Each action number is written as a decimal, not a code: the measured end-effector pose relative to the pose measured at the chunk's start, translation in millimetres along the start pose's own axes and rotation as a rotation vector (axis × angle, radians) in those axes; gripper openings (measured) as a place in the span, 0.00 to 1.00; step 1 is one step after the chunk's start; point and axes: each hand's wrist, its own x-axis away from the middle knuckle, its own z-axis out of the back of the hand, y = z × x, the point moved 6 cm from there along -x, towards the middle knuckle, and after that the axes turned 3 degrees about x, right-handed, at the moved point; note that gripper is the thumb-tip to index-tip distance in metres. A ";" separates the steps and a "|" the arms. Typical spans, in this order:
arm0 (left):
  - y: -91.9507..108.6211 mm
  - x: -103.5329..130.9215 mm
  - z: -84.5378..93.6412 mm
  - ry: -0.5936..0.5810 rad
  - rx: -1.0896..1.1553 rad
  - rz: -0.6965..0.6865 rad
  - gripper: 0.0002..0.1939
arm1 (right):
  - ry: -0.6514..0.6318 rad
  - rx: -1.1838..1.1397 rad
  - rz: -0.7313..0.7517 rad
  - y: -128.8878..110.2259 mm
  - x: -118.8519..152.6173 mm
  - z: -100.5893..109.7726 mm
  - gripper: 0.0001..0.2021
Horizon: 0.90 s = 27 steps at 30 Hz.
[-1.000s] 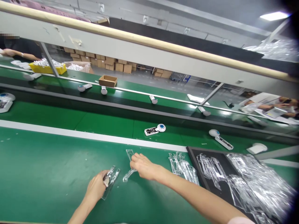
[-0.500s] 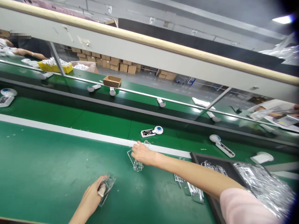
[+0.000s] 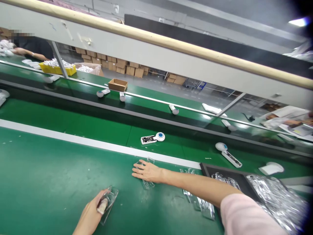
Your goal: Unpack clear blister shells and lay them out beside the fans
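At the lower left, my left hand (image 3: 91, 209) is closed around a clear plastic piece (image 3: 111, 199), tilted up off the green table (image 3: 44, 182). Its fingertips are partly hidden behind the palm. My right hand (image 3: 146, 171) lies palm down with fingers spread over other clear plastic pieces (image 3: 148, 185) near the white strip. How many lie under the palm is hidden. More clear plastic pieces (image 3: 205, 209) lie on the table beneath and beside my right forearm.
Beyond the white strip, a white device with a round blue-centred head (image 3: 149, 140) lies on the green belt (image 3: 102, 127); another device (image 3: 231, 158) is further right. A black tray (image 3: 207, 168) holds piled clear pieces (image 3: 276, 199). Across the line are a yellow bin (image 3: 55, 69), a cardboard box (image 3: 117, 85) and co-workers.
My right hand has moved slightly down and left, its fingers going from bunched to spread over the clear pieces. My left hand has shifted a little down. Devices on the near belt have moved left.
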 end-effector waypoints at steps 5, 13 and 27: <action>0.2 -0.9 1.9 -0.002 0.011 -0.003 0.20 | -0.045 -0.156 -0.215 10.1 4.7 -3.4 0.14; 38.7 -13.4 -21.2 -0.016 0.416 -0.008 0.15 | -0.074 -0.678 -0.946 23.0 61.7 -35.6 0.10; 75.2 -52.4 -132.5 -0.315 0.773 0.325 0.13 | 0.808 -1.388 -1.772 -107.9 42.6 -47.6 0.12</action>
